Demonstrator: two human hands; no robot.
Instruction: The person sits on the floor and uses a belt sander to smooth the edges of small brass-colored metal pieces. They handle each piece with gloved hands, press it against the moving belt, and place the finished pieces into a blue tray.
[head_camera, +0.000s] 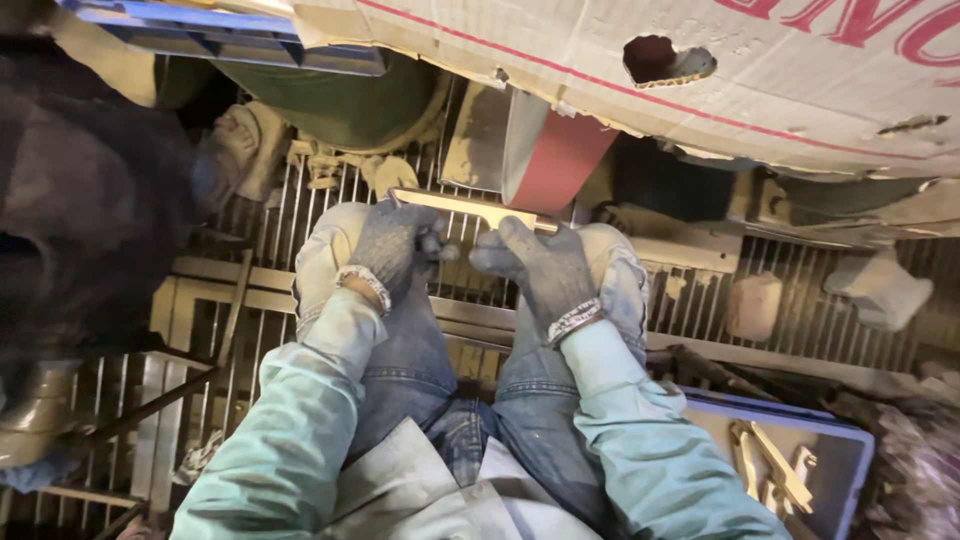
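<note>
Nearest the camera, pale green sleeves and blue denim knees were seen, the person being seated astride the work position. To the right of the knees, a blue tray (850, 445) holding further brass-coloured parts (775, 465) was placed, probably so that pieces lay within reach. Beyond the knees, the left hand (390, 250) and the right hand (545, 268), both in grey knitted gloves, were closed on a flat brass-coloured bar (470, 208), the gloved fingers pinched narrowly around its two ends. The bar was held above a metal floor grating (700, 275), just ahead of the knees. A two-handed grip at both ends appeared to have been chosen so that the piece could be steadied against the red abrasive belt (560, 158), which its far right portion met or nearly met. The long axis of the bar ran from left to right, dipping slightly towards the right, with a small tab projecting near the right end. Farthest off, a white cardboard cover (700, 70) was laid over the machine.
</note>
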